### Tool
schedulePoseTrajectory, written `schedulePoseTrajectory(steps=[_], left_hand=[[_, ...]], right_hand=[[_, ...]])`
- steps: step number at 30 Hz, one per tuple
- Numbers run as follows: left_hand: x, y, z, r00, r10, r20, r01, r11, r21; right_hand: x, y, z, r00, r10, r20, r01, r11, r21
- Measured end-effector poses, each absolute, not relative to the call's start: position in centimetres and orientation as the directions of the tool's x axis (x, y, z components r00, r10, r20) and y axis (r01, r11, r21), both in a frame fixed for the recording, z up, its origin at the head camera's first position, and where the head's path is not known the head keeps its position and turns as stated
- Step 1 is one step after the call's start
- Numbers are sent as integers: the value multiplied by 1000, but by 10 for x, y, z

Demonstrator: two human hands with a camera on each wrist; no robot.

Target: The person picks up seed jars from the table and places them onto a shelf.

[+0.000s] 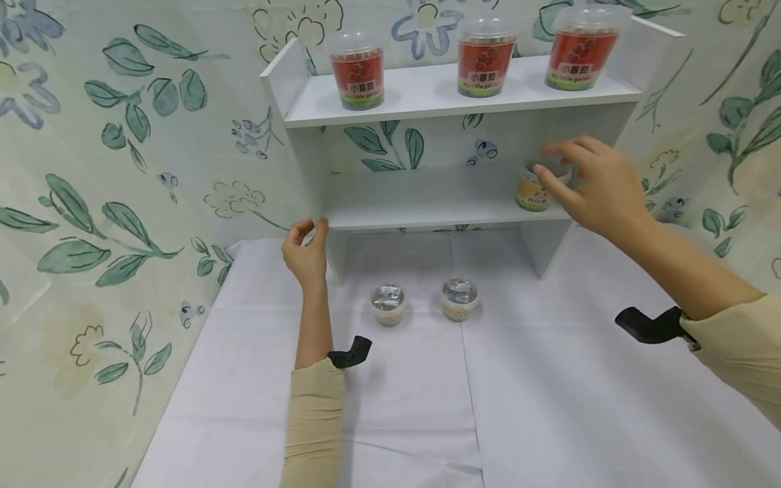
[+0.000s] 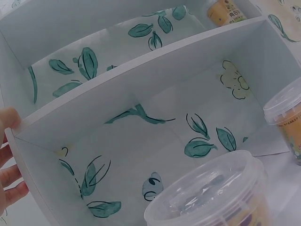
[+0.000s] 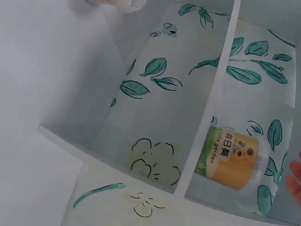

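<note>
My left hand [image 1: 305, 254] grips the left side panel of a white shelf unit [image 1: 329, 237], at the level of its middle board. In the left wrist view its fingers [image 2: 11, 193] lie along the panel's outer face. My right hand [image 1: 601, 183] hovers at the right end of the middle board, thumb and fingers spread over a small plastic cup. This cup [image 1: 532, 194] stands upright and has a yellow sunflower label [image 3: 230, 155]. In the right wrist view the fingers [image 3: 295, 183] show apart from the cup, beyond its top.
Three clear-lidded cups with red tomato labels, left [image 1: 358, 78], middle [image 1: 485, 61] and right [image 1: 582, 54], stand on the top board. Two lidded cups, left [image 1: 388, 305] and right [image 1: 459, 298], stand on the white-covered table [image 1: 415, 393] before the unit. Behind hangs floral cloth [image 1: 152, 169].
</note>
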State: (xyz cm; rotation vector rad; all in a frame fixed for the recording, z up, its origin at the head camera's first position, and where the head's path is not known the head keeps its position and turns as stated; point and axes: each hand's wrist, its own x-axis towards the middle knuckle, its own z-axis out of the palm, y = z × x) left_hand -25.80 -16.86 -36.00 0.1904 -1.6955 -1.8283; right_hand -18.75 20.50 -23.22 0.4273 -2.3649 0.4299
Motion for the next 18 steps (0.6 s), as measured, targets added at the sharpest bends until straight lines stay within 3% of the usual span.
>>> schedulePoseTrajectory(steps=[6,18], left_hand=[[-258,-169,-360,-792,-530,303,340,30,940],[-260,-169,-361,-781,-541,313,350,36,936]], right_hand=[[-175,202,-263,-632,-212,746,-507,840,-191],[-152,202,-326,-730,-226,645,-471,850,-235]])
